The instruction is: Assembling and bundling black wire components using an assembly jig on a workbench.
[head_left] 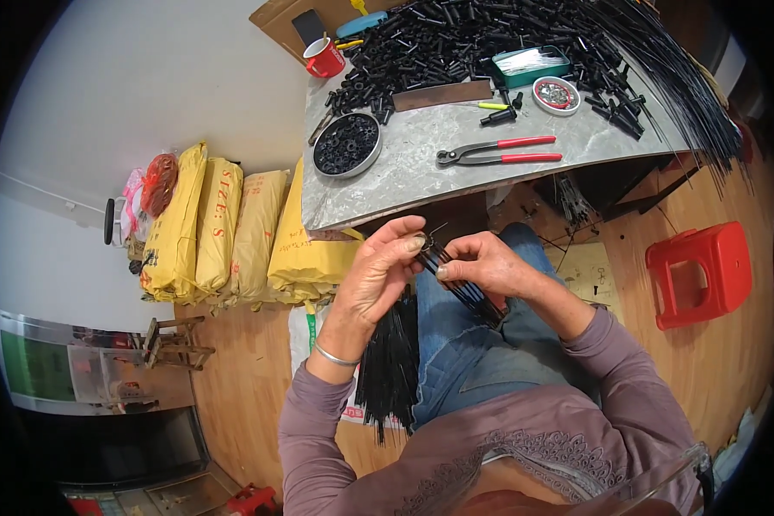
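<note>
Above my lap I hold a bundle of thin black ribs (470, 297), which look like umbrella ribs. My left hand (383, 267) pinches their upper end between thumb and fingers. A short thin wire sticks out there. My right hand (490, 262) is closed on the ribs just below, thumb and fingers pressed together. The bundle slants down to the right over my jeans. Beside my left thigh hangs a thick bunch of black rods (390, 361). On the near part of the table (353, 193) lie pincers with red handles (525, 140), beyond both hands.
A round bowl of small black parts (347, 144) stands at the table's left. Behind are a heap of black tubular parts (464, 39), a red mug (324, 58), a green box of white pins (531, 64) and a small white dish (556, 95). Yellow sacks (219, 228) and a red stool (701, 275) flank me.
</note>
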{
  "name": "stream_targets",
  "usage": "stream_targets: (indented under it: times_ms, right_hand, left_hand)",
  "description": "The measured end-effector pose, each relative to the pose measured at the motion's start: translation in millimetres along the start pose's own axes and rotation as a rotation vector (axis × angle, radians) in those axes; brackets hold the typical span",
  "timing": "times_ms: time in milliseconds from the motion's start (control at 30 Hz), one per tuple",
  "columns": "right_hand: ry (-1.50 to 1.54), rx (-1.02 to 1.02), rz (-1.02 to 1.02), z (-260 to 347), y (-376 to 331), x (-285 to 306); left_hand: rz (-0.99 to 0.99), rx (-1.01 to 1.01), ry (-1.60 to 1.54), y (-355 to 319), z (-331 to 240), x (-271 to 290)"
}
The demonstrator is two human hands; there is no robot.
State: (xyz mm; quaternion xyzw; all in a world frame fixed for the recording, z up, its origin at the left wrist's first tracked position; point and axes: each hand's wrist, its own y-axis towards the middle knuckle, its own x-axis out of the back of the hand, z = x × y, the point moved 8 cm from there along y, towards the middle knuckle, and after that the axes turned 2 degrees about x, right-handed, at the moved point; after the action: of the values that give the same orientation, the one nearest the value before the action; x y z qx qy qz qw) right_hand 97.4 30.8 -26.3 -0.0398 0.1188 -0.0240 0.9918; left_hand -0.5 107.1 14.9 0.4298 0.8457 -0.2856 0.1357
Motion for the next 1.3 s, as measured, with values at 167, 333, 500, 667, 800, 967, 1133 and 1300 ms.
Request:
stream_targets:
  times_ms: [167, 333, 500, 667, 800, 967, 1133, 1300]
  right_hand:
    - [0.010, 0.016, 0.022, 0.5, 3.1, -1.5]
    - [0.019, 0.025, 0.040, -1.4, 2.4, -2.8]
    - [0.019, 0.029, 0.050, -0.3, 3.7, -3.1]
    - [0.028, 0.032, 0.041, -2.6, 5.7, 0.5]
    - [0.037, 0.034, 0.034, 2.6, 5.1, 0.2]
    - [0.028, -0.002, 0.044, -2.0, 6.5, 2.2]
    - [0.035, -0.001, 0.027, -3.4, 6.2, 3.7]
    - [0.024, -0.007, -0.059, -0.5, 2.6, 5.2]
  left_hand:
    - [0.004, -0.016, -0.029, 2.0, -0.3, -1.1]
    - [0.035, -0.018, -0.051, 4.5, 0.8, -3.0]
    - [0.038, -0.058, -0.074, 9.5, 0.1, 5.5]
    - [0.053, -0.044, -0.080, 12.7, 0.8, 3.0]
    - [0.021, -0.042, -0.077, 12.3, -3.1, 0.1]
    - [0.009, -0.073, -0.067, 15.9, -2.0, 3.7]
    - [0.003, -0.105, -0.031, 15.9, -5.1, 3.5]
    - [-0.025, -0.121, 0.070, 14.0, -9.9, -0.9]
